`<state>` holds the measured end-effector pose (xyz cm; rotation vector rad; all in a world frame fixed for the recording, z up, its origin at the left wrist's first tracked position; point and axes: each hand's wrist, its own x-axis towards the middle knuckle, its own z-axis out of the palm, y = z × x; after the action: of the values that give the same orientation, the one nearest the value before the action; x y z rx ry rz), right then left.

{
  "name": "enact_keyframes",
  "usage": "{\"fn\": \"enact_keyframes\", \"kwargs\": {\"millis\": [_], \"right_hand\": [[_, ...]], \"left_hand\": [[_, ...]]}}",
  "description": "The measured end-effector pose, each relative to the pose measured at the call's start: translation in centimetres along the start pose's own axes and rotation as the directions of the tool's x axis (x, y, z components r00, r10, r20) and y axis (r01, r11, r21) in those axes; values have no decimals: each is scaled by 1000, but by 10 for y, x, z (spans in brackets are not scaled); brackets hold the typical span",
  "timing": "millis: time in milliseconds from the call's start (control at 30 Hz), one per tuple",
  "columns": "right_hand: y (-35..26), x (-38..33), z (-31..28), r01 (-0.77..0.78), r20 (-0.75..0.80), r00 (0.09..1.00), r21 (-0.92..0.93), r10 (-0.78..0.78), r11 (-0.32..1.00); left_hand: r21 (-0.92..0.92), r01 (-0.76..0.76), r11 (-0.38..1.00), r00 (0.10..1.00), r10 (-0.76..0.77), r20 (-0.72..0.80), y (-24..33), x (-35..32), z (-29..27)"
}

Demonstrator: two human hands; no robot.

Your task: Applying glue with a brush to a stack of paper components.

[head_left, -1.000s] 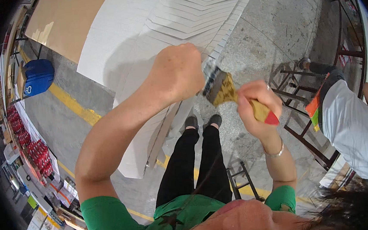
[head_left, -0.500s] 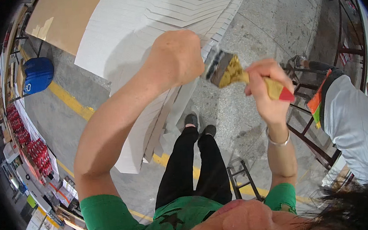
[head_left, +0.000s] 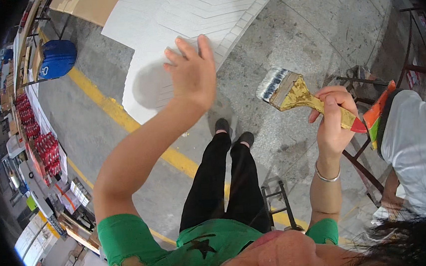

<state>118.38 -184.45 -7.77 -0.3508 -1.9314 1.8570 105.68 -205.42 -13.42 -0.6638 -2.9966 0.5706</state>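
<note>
My right hand [head_left: 333, 116] is wrapped round the handle of a wide flat paintbrush [head_left: 292, 94]. Its handle is yellow with a red tip, and its pale bristles, dark near the middle, point left over the floor. My left hand [head_left: 193, 77] is open, fingers spread and pointing away from me. It is over a fanned stack of white sheets [head_left: 152, 25], whose overlapping edges form rows of thin steps. Whether my left fingers touch the sheets or hover just above them, I cannot tell.
A brown cardboard sheet [head_left: 90, 6] lies at the far left, with a blue rounded object [head_left: 58, 59] nearer. Red-and-white items [head_left: 47, 153] line the left side. Beside my legs stands a dark metal stool [head_left: 281, 202]. A person in a white shirt [head_left: 414, 147] is at the right.
My left hand has gone from a closed fist to spread fingers, shifting left. The paintbrush has moved right and slightly nearer me, away from the sheets. The near sheets are no longer beside my legs.
</note>
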Motion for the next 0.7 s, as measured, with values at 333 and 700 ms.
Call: {"fn": "enact_keyframes", "kwargs": {"millis": [333,700], "right_hand": [[2,0,26,28,6,1000,93,-28,995],[31,29,72,148,40,989,-201,-143,968]], "left_hand": [[-186,-103,977,994,109,25,-12,7,-22],[-553,-257,792,899,407,164,-57,30,-49]]}}
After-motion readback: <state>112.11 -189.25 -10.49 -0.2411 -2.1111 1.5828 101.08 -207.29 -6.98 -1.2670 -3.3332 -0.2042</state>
